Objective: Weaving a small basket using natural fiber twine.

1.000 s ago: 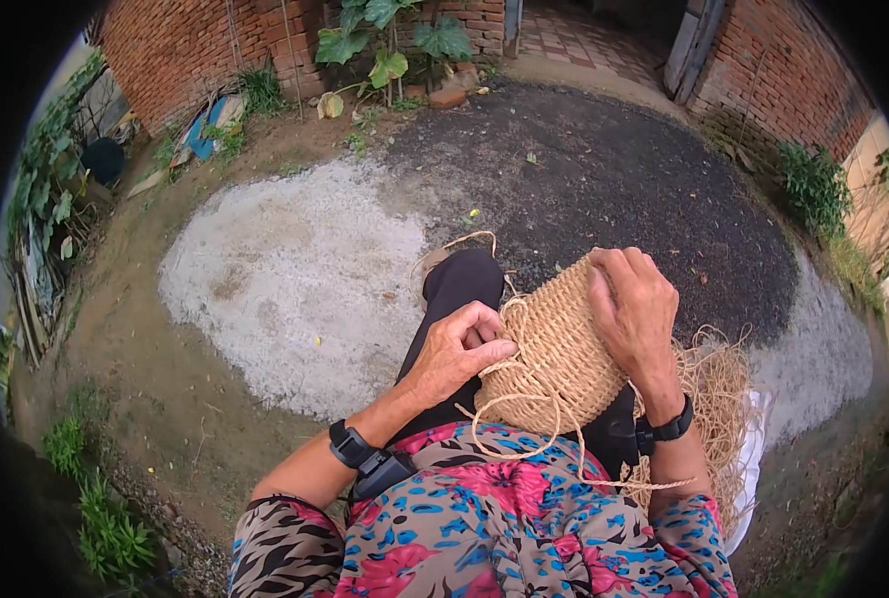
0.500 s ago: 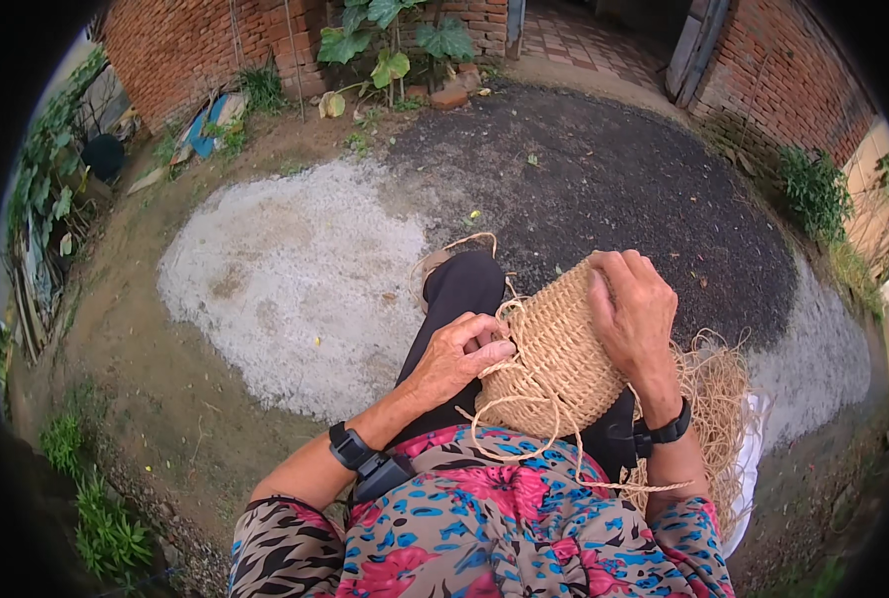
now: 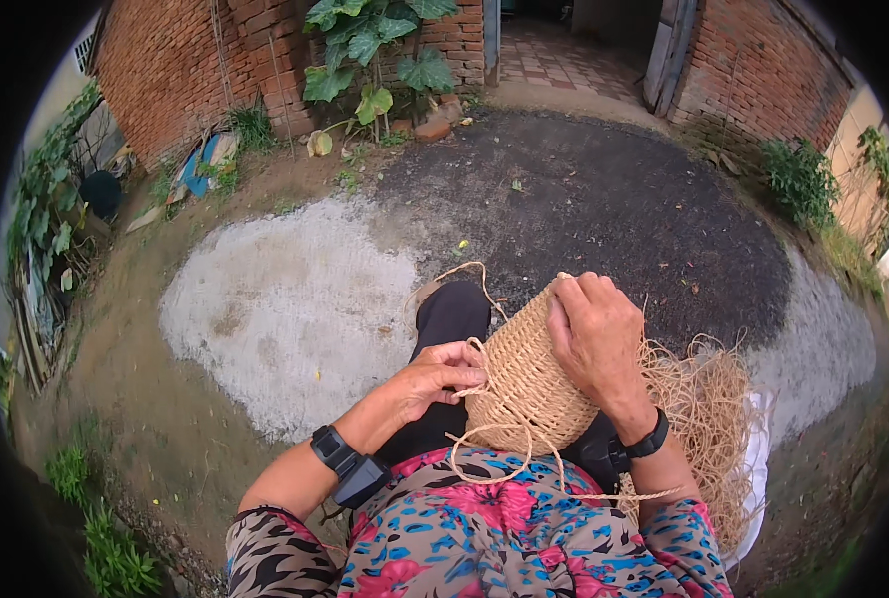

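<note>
While the patterned shirt (image 3: 494,508) fills the near side, a loose loop of twisted cord (image 3: 499,480) lies over the near edge of the lap, its tail running to the right, neither tucked in nor trimmed; just beyond, the woven straw-cord basket (image 3: 531,374) sits tilted over the lap, between the black-trousered legs; its wall looks closely woven and well formed, so most of the body seems done, while the loose ends look unfinished, though whether the far rim is complete cannot be told; the left hand (image 3: 449,372) has thumb and fingers pinched together on a thin strand (image 3: 471,392) at the basket's left edge; the right hand (image 3: 601,337) is clamped over its upper right edge, fingertips partly hidden; beside the right forearm, a heap of loose straw fibres (image 3: 704,409) lies on a white sheet (image 3: 757,478), reaching toward its right edge, so unworked material is plentiful; past the left knee (image 3: 454,307), another cord (image 3: 479,271) curls out; farther off spread the pale concrete patch (image 3: 285,309), dark gravel (image 3: 604,189) and a brick wall (image 3: 165,80).
</note>
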Demonstrator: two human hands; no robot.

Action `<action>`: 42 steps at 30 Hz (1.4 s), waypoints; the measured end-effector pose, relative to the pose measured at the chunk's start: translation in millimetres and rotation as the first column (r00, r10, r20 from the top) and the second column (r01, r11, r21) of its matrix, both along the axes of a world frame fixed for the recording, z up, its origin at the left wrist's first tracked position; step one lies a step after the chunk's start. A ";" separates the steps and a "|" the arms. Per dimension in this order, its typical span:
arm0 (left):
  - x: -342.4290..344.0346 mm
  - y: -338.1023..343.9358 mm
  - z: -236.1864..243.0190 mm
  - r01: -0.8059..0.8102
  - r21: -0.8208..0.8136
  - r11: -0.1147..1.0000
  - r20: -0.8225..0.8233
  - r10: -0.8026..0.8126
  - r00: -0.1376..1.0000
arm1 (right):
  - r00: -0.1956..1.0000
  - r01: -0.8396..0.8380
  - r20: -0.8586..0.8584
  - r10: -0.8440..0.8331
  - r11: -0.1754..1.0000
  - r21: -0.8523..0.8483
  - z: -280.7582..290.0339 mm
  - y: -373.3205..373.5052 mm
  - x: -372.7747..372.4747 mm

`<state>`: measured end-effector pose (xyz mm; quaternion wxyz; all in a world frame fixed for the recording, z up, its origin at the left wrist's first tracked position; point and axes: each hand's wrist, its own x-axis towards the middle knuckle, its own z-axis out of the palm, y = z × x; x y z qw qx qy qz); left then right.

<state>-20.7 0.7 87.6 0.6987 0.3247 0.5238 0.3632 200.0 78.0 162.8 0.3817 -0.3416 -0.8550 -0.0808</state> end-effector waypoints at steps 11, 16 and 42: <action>19.0 3.4 -37.4 0.175 0.614 0.770 -0.661 0.381 0.646 | 0.993 0.052 0.100 -0.057 0.997 0.050 -9.0 -8.3 -15.1; 30.7 -9.0 -15.9 0.234 0.673 0.702 -0.682 0.467 0.563 | 1.000 -0.021 -0.016 0.021 1.000 0.011 -2.0 2.0 -8.5; -155.0 3.2 -85.0 -0.068 0.385 0.920 -0.902 0.360 -0.237 | 0.993 0.009 -0.116 -0.031 0.982 -0.187 -43.0 53.1 -8.1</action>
